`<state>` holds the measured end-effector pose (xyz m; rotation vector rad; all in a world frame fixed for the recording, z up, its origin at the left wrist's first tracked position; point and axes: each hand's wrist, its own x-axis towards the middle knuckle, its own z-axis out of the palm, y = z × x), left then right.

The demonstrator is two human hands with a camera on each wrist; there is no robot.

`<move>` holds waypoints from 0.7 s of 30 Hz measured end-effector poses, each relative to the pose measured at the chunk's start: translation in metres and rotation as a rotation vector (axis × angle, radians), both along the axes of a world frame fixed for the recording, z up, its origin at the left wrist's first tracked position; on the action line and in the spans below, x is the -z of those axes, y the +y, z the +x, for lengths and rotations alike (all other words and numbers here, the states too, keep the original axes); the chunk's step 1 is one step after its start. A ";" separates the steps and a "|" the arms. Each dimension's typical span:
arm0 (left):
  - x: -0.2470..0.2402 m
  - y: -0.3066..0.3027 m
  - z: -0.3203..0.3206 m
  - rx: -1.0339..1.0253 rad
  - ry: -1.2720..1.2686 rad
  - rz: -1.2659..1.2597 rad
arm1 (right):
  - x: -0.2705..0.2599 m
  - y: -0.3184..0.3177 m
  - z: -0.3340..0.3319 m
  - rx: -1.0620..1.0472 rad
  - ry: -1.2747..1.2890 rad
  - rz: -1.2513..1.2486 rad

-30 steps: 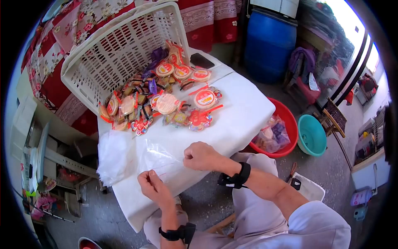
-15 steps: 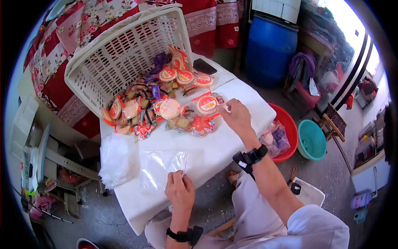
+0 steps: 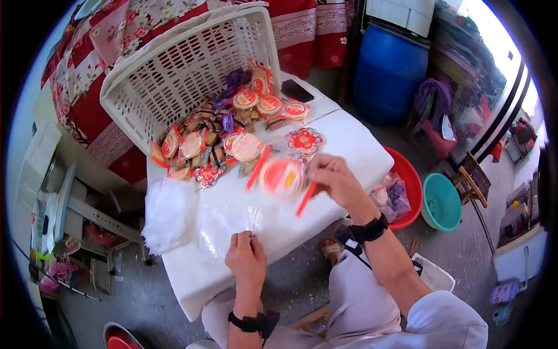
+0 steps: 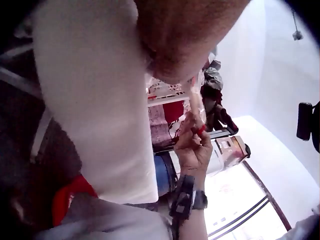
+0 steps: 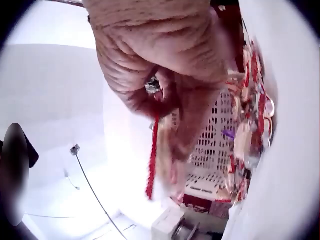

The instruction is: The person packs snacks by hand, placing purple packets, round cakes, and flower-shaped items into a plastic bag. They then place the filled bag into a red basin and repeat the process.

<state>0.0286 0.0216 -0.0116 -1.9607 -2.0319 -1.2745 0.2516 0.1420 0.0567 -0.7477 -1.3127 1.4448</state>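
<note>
In the head view my right hand [image 3: 339, 181] pinches a round snack packet [image 3: 282, 177], clear with red edges and a red-and-white label, blurred above the table. The right wrist view shows this packet [image 5: 165, 155] edge-on under the curled fingers. My left hand [image 3: 246, 257], at the table's near edge, pinches the opening of a flat clear plastic bag [image 3: 224, 225] lying on the white cloth. A stack of clear bags [image 3: 168, 215] lies left of it. Beyond the right hand is a red flower-shaped packet [image 3: 304, 141].
A white plastic basket [image 3: 192, 55] lies tipped on its side at the back, a heap of wrapped snacks [image 3: 203, 131] spilling from it. Near it lies a dark phone [image 3: 297, 91]. Red [image 3: 407, 174] and teal [image 3: 440, 200] basins stand on the floor at right, beside a blue barrel [image 3: 390, 72].
The right hand went from beside the left hand to the pile, took the round snack packet and brought it back toward the bag. The left hand moved slightly right and keeps its pinch on the bag.
</note>
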 end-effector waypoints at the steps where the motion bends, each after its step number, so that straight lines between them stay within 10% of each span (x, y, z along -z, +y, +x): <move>1: -0.001 0.001 -0.003 0.024 -0.065 0.004 | 0.001 -0.008 -0.003 -0.245 0.003 -0.145; 13: -0.006 0.005 -0.026 -0.077 -0.891 -0.204 | 0.034 -0.036 -0.037 -0.096 -0.424 0.177; 21: -0.006 0.003 -0.004 -0.030 -0.085 0.158 | 0.033 -0.046 -0.053 -0.269 -0.353 -0.167</move>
